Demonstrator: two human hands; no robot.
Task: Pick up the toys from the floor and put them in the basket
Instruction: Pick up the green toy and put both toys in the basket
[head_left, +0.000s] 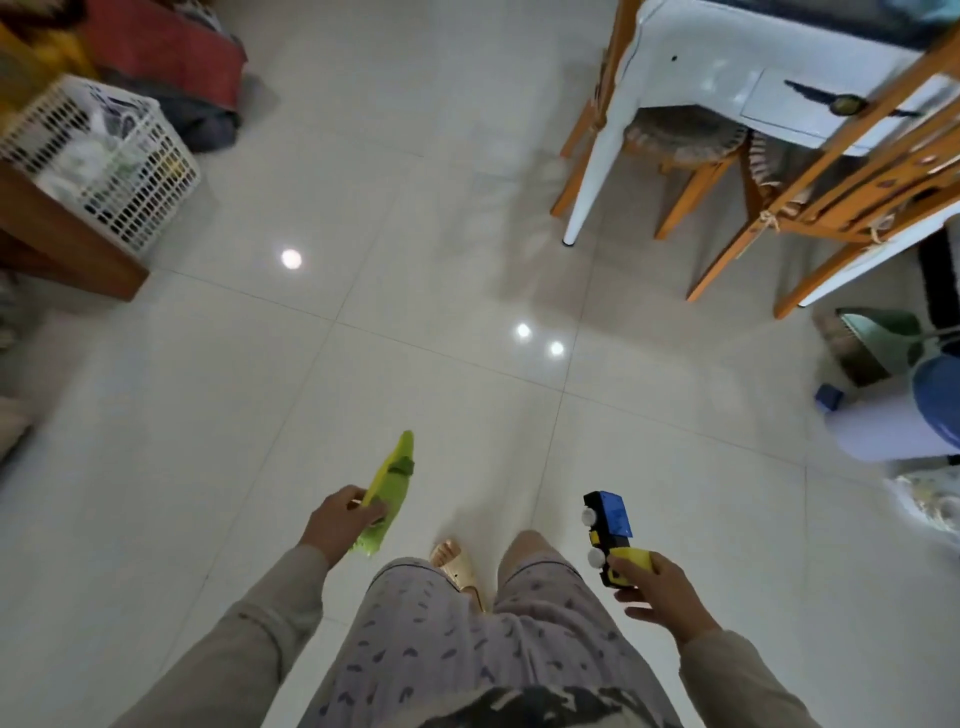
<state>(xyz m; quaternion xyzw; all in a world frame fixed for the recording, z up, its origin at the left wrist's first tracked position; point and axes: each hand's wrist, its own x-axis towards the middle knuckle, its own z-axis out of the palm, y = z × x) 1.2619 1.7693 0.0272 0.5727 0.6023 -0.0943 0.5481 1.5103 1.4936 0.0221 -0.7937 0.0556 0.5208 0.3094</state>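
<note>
My left hand (337, 519) grips a long green and yellow toy (390, 488) by its lower half; the toy points up and away from me. My right hand (657, 590) holds a blue, black and yellow toy truck (609, 525) with white wheels by its yellow rear end. Both toys are off the floor, low in the view, on either side of my legs. The white lattice basket (135, 179) stands on the floor at the far left, with several things inside it, well away from both hands.
A brown wooden cabinet (67, 244) edges the basket on the left. A white table (727, 67) and orange wooden chairs (810, 208) fill the upper right. A broom and dustpan (862, 348), a small blue block (828, 397) and a blue stool sit at the right. Glossy tiled floor lies between.
</note>
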